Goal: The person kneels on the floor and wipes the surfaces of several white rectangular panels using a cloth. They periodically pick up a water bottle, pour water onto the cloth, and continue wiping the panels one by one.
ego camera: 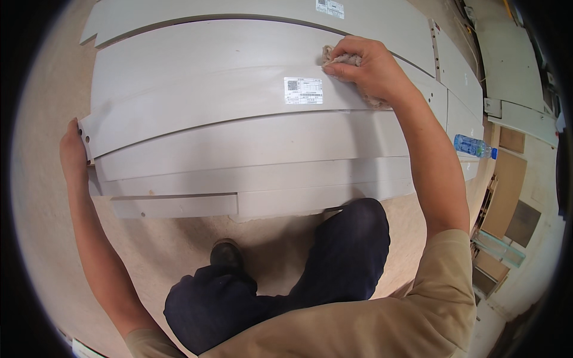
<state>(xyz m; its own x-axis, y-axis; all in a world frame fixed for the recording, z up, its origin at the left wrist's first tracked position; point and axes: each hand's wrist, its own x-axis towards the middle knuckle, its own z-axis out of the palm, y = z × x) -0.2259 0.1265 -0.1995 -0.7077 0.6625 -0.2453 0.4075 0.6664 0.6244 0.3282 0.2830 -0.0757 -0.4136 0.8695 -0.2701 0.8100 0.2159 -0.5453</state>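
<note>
In my right hand (pixel 365 62) is a crumpled, dirty white cloth (pixel 341 59), pressed on a long light-grey panel (pixel 192 85). Part of the cloth hangs below my palm. A white printed label (pixel 303 91) is stuck on the same panel, just left of and below that hand. My left hand (pixel 74 145) grips the panel's left end, beside dark round holes in its edge; its fingers are partly hidden behind the end.
More light-grey panels lie stacked around it, one behind (pixel 250 10) and others in front (pixel 250 138). A plastic bottle with a blue cap (pixel 472 146) lies at the stack's right end. Wooden boards (pixel 506 192) and a glass piece (pixel 499 248) are further right. My dark shoe (pixel 227 255) stands on the floor.
</note>
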